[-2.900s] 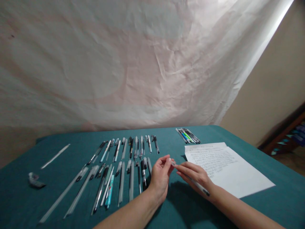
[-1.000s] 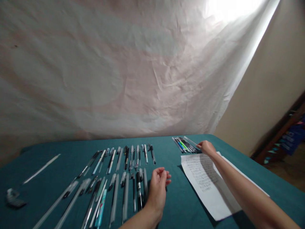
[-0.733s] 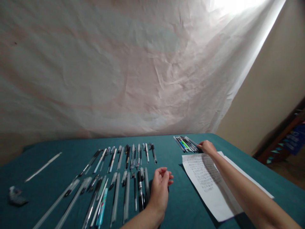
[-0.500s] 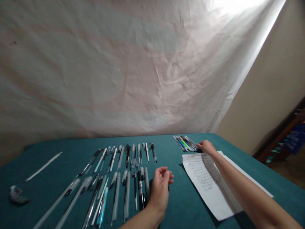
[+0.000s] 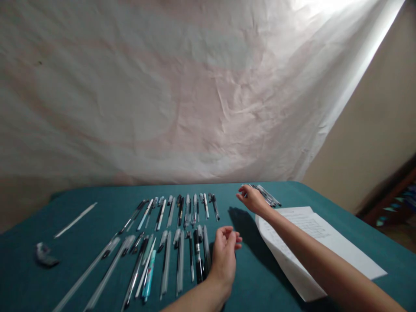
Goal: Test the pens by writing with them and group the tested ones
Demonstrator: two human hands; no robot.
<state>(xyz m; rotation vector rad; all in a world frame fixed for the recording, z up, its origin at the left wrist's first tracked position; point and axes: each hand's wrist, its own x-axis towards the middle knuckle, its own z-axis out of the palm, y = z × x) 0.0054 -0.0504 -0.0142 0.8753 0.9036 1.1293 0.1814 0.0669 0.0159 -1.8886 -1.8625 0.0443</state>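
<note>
On the table's near middle rests my left hand (image 5: 224, 258), palm turned inward, its fingers loosely curled and slightly apart with nothing visible in them. Just left of it lie a clear pen (image 5: 207, 247) and a thick black pen (image 5: 198, 255). My right hand (image 5: 252, 199) hovers at the far right with fingers apart and partly hides a cluster of pens (image 5: 269, 195). I see nothing in that hand. Beneath my right forearm lie handwritten paper sheets (image 5: 325, 236); their left edge is lifted and bent.
A far row of pens with caps beside them (image 5: 179, 210) and a near row (image 5: 165, 262) spread over the green table (image 5: 243, 277). At the left are a thin white stick (image 5: 76, 220) and a small blurred dark-and-clear object (image 5: 46, 255). A hanging sheet (image 5: 195, 108) backs the table.
My right hand has moved left from the right side of the pen cluster and now covers its left part. The paper's left edge has bent up. My left hand keeps its pose; the view shifted slightly.
</note>
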